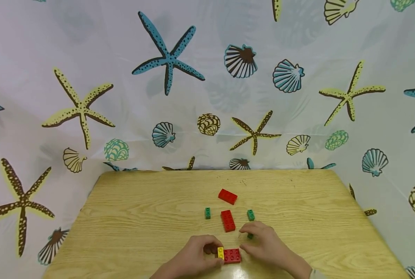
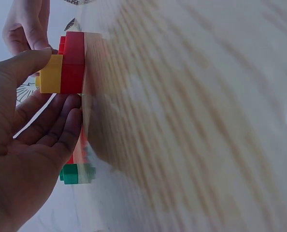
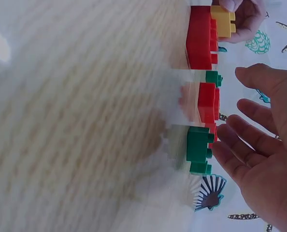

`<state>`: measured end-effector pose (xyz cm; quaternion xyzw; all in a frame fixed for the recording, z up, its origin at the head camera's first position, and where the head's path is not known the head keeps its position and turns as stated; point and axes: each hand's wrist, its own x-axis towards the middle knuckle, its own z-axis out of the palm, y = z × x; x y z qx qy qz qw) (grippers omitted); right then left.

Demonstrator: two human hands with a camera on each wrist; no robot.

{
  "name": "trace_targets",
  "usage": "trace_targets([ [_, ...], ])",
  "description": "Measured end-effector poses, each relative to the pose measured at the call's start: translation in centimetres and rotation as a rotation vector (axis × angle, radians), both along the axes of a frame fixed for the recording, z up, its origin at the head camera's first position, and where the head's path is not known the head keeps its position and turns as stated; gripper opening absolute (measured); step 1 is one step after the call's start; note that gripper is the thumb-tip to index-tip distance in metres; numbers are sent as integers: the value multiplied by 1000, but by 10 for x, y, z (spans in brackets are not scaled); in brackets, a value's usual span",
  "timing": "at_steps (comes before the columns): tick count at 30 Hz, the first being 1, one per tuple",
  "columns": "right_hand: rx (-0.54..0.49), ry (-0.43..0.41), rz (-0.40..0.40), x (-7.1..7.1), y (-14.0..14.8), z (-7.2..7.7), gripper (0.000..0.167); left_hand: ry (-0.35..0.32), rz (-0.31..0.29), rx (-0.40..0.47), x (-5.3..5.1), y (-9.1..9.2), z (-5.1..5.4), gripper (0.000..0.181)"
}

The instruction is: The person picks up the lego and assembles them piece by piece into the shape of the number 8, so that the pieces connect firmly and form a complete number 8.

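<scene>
My left hand (image 1: 197,254) pinches a small yellow brick (image 1: 220,253) between thumb and fingers. The yellow brick sits on the left end of a red brick (image 1: 232,255), which rests on the table near its front. In the left wrist view, the thumb lies on the yellow brick (image 2: 50,75). To the right, my right hand (image 1: 264,244) hovers with fingers apart and nothing between them. A green brick (image 1: 250,235) is partly hidden by that hand. The right wrist view shows the fingertips near a green brick (image 3: 197,144), with no grip on it.
Farther back on the wooden table (image 1: 141,217) lie two red bricks, one nearer (image 1: 228,221) and one farther (image 1: 227,196). Small green bricks stand to the left (image 1: 207,213) and right (image 1: 251,215) of them. A patterned curtain (image 1: 193,104) surrounds the table's far side.
</scene>
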<state>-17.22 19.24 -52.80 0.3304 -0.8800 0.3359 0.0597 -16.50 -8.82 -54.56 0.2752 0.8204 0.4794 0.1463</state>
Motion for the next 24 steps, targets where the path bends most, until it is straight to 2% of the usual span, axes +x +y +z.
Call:
trace_targets([
  [7, -11, -19, -56, -5, 9, -2, 31, -28, 5, -12, -1, 0, -1, 28],
  [14, 30, -47, -132, -8, 14, -2, 34, -32, 2, -14, -2, 0, -3, 27],
  [24, 48, -45, -196, -15, 22, -8, 37, -27, 2, -6, -2, -1, -4, 27],
])
